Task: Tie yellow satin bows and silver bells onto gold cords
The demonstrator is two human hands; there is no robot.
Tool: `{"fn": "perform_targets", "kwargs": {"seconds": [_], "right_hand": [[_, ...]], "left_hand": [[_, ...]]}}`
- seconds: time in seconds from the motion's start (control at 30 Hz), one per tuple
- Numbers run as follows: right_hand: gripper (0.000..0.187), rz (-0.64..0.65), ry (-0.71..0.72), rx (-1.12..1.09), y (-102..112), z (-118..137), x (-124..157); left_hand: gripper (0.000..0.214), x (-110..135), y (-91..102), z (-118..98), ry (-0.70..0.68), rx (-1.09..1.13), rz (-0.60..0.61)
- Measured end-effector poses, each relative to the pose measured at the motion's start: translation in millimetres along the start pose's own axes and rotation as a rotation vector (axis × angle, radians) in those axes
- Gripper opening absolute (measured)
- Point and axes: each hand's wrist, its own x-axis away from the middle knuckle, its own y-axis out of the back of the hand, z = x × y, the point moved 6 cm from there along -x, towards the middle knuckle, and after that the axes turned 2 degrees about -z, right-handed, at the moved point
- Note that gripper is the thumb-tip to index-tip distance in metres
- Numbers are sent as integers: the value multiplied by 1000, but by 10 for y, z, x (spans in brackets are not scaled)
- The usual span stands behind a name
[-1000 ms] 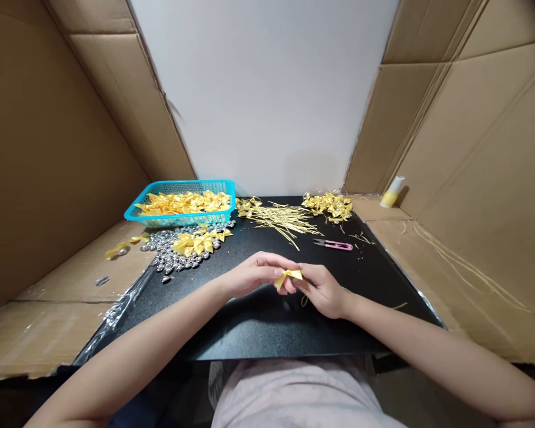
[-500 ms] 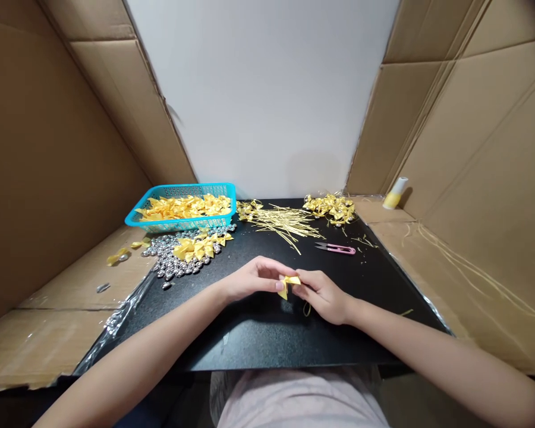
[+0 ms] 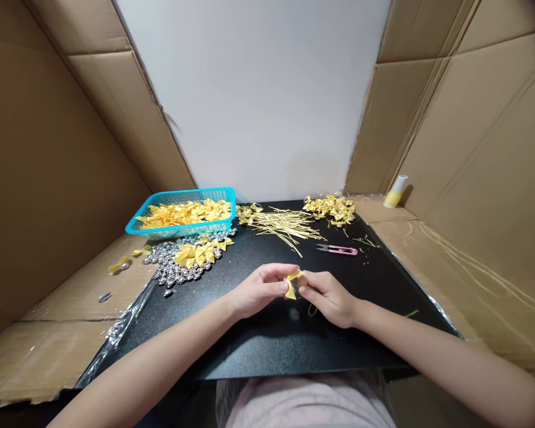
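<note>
Both hands meet above the middle of the black table [image 3: 258,345]. My left hand [image 3: 258,290] and my right hand [image 3: 330,296] each pinch the same small yellow ribbon bow [image 3: 291,285], which is held just above the surface. A thin yellow string loop [image 3: 312,309] hangs below my right hand. Fingers of both hands are curled closed around the bow.
A blue basket [image 3: 178,221] of yellow bows stands at the back left, with silver beads [image 3: 172,267] and loose bows [image 3: 200,251] in front. Yellow strings [image 3: 285,223], finished bows [image 3: 332,208] and pink snips [image 3: 339,249] lie behind. Cardboard walls enclose both sides; a spool [image 3: 395,191] stands right.
Both hands have drifted slightly nearer to me with the bow, which has turned from lying flat to hanging more upright between the fingers.
</note>
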Motion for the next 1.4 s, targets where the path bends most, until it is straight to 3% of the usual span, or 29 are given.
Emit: {"fn": "perform_targets", "kwargs": {"seconds": [0.13,0.33,0.53,0.77,0.93,1.17,1.4], "right_hand": [[37,-15,43,87,34,7,17],[32,-86,42,213,61,31,3],[19,-156,112,163,73,118,-30],[7,-305,48,130,164,69,-21],[6,-341,34,152,205,63,-6],[9,-222,107,143,155,70,1],[8,-232,149,152,152,98,13]], "left_hand": [[24,8,72,-2,-2,-11,-93],[35,-5,51,40,42,-48,-72],[39,-10,17,7,-33,-71,-116],[36,-16,20,-65,-108,-106,-193],[37,-19,-5,-64,-116,-113,-148],[40,-19,-4,8,-69,-19,-87],[33,-15,-60,-11,-87,-80,-41]]}}
